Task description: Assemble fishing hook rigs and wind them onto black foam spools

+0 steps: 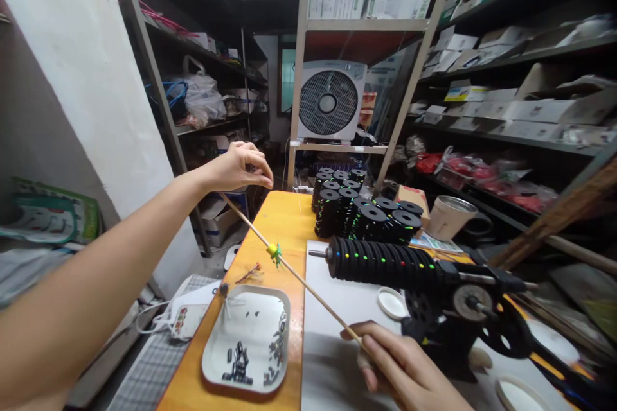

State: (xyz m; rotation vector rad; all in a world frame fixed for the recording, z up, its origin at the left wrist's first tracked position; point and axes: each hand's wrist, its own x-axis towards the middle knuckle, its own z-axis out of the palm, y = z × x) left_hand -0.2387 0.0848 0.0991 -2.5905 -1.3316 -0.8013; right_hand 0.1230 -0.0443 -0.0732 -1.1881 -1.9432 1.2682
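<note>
My right hand [402, 366] grips the near end of a thin wooden stick [315, 295], which slants up and away to the left. Around the middle of the stick sits a small yellow and green bundle [274, 253], too small to make out. My left hand [243, 167] is raised near the stick's far end, thumb and fingers pinched together; whatever is between them is hidden or too fine to see. Right of the stick, a black ribbed roller [385, 262] with coloured dots is mounted on a black hand-cranked winder [470, 302].
A white tray [247, 392] holds small dark cylinders and bits. Several black spools [371, 213] stand at the back of the yellow table [284, 205], beside a beige cup [448, 215]. Small white lids [393, 303] lie under the roller. Behind stands a box fan [329, 101] between loaded shelves.
</note>
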